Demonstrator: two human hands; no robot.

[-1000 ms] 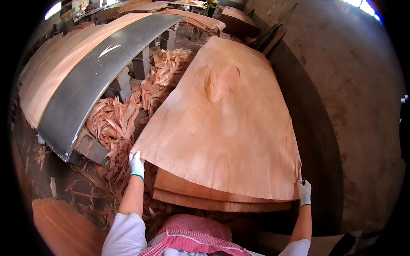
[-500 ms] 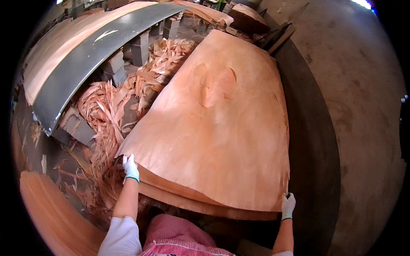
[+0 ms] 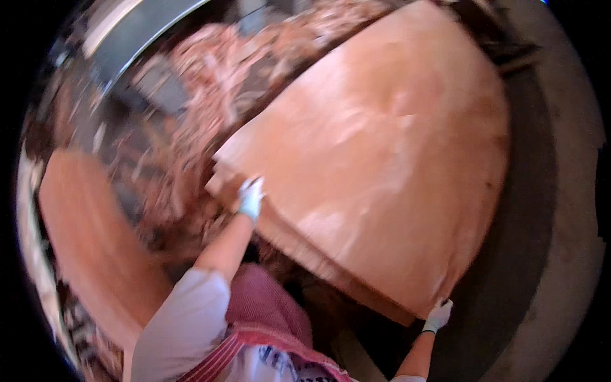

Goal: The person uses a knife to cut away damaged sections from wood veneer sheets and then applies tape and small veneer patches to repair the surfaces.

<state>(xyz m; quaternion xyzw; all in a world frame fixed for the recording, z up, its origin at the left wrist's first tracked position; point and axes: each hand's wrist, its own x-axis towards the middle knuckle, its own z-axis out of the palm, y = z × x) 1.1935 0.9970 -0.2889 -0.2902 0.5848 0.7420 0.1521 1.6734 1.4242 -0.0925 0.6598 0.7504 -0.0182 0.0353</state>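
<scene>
A large, thin wood veneer sheet (image 3: 375, 140), orange-tan and slightly rippled, lies on top of a stack of similar sheets. My left hand (image 3: 251, 196), in a white glove, is closed on the sheet's near edge, a little in from its left corner. At the near right corner my right hand (image 3: 438, 315), also gloved, pinches the same sheet. Below its near edge the layered edges of the stack (image 3: 318, 258) show. Motion blur softens the picture, and the fingertips under the edge are hidden.
Torn veneer strips (image 3: 210, 83) are heaped left of the stack, with grey blocks (image 3: 162, 86) among them. Another pile of veneer (image 3: 95, 235) stands at the left. A dark panel (image 3: 528, 191) lies along the right side, beside the concrete floor (image 3: 576, 254).
The view has swung left and down, so the stack appears farther right and turned. Both hands stay on the sheet's near edge. The bulge in the sheet's far part looks flatter.
</scene>
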